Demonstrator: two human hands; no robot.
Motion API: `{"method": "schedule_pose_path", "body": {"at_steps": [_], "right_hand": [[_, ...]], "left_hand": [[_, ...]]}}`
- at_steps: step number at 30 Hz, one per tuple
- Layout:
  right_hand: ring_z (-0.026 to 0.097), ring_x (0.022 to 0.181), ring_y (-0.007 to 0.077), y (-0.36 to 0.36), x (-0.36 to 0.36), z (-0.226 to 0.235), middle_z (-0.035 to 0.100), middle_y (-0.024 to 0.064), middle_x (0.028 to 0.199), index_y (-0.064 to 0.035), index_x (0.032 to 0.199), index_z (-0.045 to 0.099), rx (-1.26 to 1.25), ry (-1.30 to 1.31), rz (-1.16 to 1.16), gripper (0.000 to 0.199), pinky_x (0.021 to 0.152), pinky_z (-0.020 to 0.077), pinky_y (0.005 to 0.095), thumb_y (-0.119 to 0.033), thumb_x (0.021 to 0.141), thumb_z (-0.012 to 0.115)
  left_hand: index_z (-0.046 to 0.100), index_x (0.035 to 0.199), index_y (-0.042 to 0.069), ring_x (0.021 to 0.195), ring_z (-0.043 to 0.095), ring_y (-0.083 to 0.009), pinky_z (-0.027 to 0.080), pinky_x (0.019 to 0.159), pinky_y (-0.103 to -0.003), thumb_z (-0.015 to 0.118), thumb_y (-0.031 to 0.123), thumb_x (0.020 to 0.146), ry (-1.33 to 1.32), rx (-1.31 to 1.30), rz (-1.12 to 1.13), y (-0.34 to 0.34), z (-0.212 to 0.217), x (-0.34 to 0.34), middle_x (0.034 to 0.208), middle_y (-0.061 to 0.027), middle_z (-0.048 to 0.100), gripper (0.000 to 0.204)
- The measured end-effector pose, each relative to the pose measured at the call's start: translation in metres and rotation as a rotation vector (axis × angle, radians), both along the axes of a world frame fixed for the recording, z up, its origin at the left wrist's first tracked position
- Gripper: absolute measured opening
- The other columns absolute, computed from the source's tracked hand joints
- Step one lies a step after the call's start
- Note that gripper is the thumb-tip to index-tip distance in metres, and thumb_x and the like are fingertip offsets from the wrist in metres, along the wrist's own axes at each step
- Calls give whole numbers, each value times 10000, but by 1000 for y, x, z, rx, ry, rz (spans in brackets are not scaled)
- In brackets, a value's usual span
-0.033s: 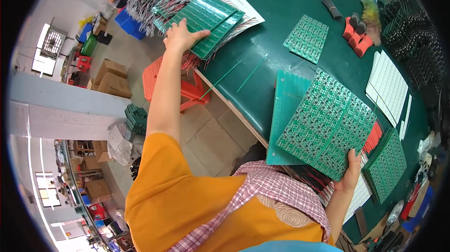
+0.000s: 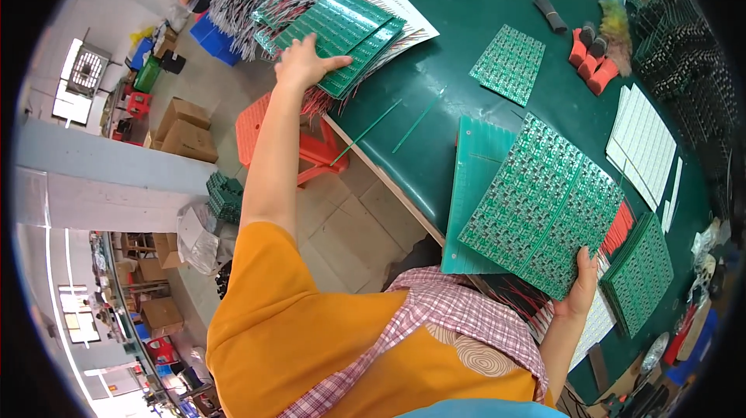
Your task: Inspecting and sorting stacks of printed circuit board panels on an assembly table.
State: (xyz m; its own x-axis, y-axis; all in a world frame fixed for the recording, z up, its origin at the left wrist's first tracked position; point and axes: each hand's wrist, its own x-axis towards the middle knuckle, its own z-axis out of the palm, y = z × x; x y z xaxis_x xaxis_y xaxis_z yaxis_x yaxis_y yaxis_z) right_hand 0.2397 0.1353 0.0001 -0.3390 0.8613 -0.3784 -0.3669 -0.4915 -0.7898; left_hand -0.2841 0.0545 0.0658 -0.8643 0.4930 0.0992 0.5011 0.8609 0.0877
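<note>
My left hand rests with fingers spread on the near left edge of stacked green circuit board panels, whose top face looks glossy with few parts. Red and grey wires stick out beneath that stack. At the lower right my right hand grips the corner of a circuit board panel densely covered with small parts, thumb on top and fingers hidden beneath. The panel is tilted and partly covers a plain green ribbed board. Beside my right hand lies another stack of panels.
A smaller circuit panel lies on the green table. Two thin green strips lie near its edge. White sheets, red and black bundles and a colourful duster are on the right. A red stool stands left.
My left hand has shifted very slightly toward me on the stack. My right hand and its panel have stayed in place.
</note>
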Motion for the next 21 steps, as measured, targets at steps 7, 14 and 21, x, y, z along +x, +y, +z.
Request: {"method": "schedule_pose_path", "body": {"at_steps": [7, 14, 21], "right_hand": [[568, 1020, 219, -1, 0, 1, 560, 91, 1178, -28, 1255, 435, 32, 34, 28, 432, 870, 466, 361, -222, 890, 559], [557, 1045, 208, 0, 3, 8, 548, 99, 1201, -9, 1285, 415, 54, 18, 66, 444, 895, 449, 339, -208, 904, 524], [587, 996, 200, 6, 6, 3, 577, 96, 1159, -16, 1231, 468, 25, 72, 39, 379, 852, 481, 342, -216, 912, 513]], "left_hand": [[544, 1080, 54, 870, 613, -357, 483, 748, -464, 537, 474, 818, 151, -28, -305, -13, 7, 7, 939, -207, 623, 495], [627, 983, 66, 843, 628, -303, 488, 698, -362, 467, 165, 895, 771, 566, -275, -62, 48, 5, 913, -137, 654, 207], [602, 999, -36, 793, 596, -158, 490, 714, -287, 509, 133, 910, -438, 1458, -302, -66, 54, 94, 933, -76, 638, 212]]}}
